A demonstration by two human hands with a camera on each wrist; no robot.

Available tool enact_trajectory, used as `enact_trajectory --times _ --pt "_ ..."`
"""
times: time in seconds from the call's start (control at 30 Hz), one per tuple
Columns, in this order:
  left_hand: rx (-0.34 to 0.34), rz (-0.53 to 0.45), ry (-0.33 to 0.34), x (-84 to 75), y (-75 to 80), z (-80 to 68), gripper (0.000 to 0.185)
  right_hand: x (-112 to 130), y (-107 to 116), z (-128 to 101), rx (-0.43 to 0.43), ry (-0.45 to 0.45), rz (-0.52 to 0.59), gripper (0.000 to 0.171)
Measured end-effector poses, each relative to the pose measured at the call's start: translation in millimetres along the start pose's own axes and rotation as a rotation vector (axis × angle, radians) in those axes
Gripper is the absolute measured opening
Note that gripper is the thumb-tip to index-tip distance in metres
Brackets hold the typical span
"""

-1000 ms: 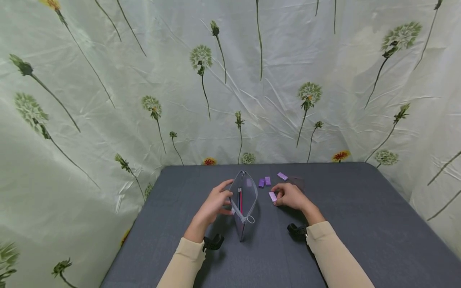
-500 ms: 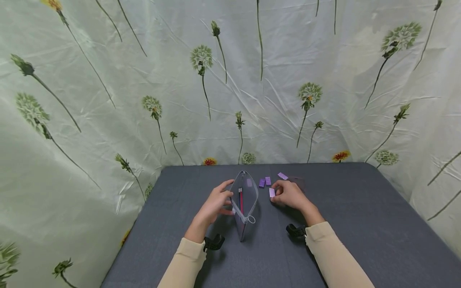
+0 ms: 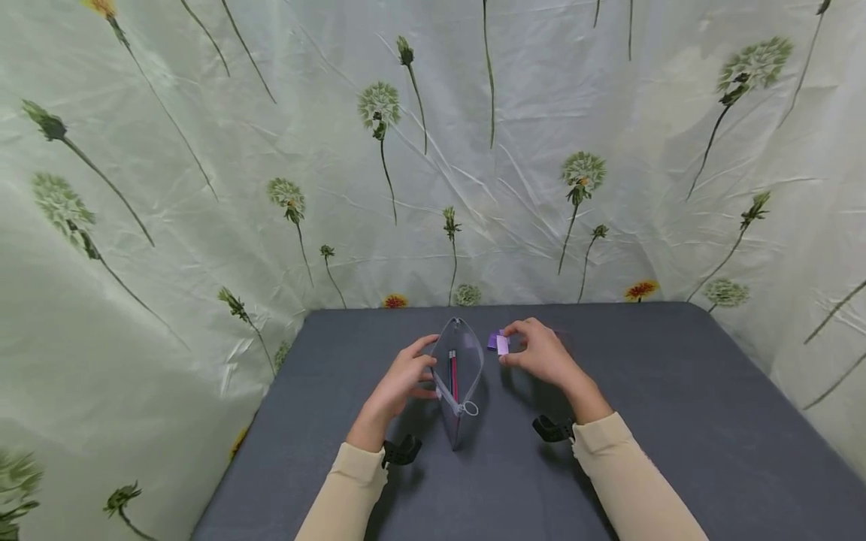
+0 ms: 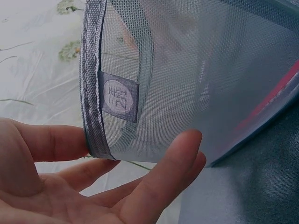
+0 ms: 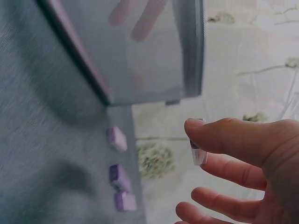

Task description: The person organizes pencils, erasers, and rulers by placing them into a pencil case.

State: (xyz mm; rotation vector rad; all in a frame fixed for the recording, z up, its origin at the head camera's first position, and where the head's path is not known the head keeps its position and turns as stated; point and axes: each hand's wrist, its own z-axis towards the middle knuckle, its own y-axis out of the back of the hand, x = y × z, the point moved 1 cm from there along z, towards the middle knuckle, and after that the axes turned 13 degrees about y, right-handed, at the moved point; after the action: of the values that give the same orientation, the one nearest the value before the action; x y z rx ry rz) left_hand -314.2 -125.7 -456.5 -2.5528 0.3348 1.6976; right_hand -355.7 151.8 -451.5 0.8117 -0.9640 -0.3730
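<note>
A grey mesh pencil pouch [image 3: 461, 376] stands on its edge on the dark table [image 3: 676, 421], its zip mouth spread wide. Red pencils [image 3: 452, 373] lie inside it. My left hand [image 3: 401, 382] holds the pouch's left side, with the thumb and fingers [image 4: 159, 182] around its seamed end [image 4: 93, 116]. My right hand [image 3: 537, 355] hovers just right of the pouch mouth and pinches a pale purple eraser [image 3: 503, 345] [image 5: 198, 154] between thumb and finger. Three more purple erasers [image 5: 119, 172] lie on the table beyond the pouch [image 5: 140, 56].
A crumpled floral sheet [image 3: 203, 188] hangs behind and on both sides of the table. Black wrist cameras [image 3: 403, 452] [image 3: 551, 428] sit at my cuffs. One purple eraser [image 3: 492, 341] peeks out by my right fingertips.
My right hand has lifted the pale purple eraser off the table and carried it up and left, next to the pouch mouth. The left hand and pouch have stayed put.
</note>
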Motion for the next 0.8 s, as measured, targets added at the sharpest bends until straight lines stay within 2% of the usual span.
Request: enact_trajectory --times 0.2,0.43,0.8 --pt "-0.005 -0.006 -0.007 -0.6 -2.5 0.2 0.052 21 4 8 -0.018 0.026 0.004 0.044" --pt "0.003 -0.004 -0.007 -2.2 -4.0 -0.8 0.052 40 -2 19 -0.032 0.044 0.010 0.043" --pt "0.013 -0.001 0.003 -2.0 -4.4 1.5 0.052 49 -22 34 -0.026 0.025 -0.010 0.041"
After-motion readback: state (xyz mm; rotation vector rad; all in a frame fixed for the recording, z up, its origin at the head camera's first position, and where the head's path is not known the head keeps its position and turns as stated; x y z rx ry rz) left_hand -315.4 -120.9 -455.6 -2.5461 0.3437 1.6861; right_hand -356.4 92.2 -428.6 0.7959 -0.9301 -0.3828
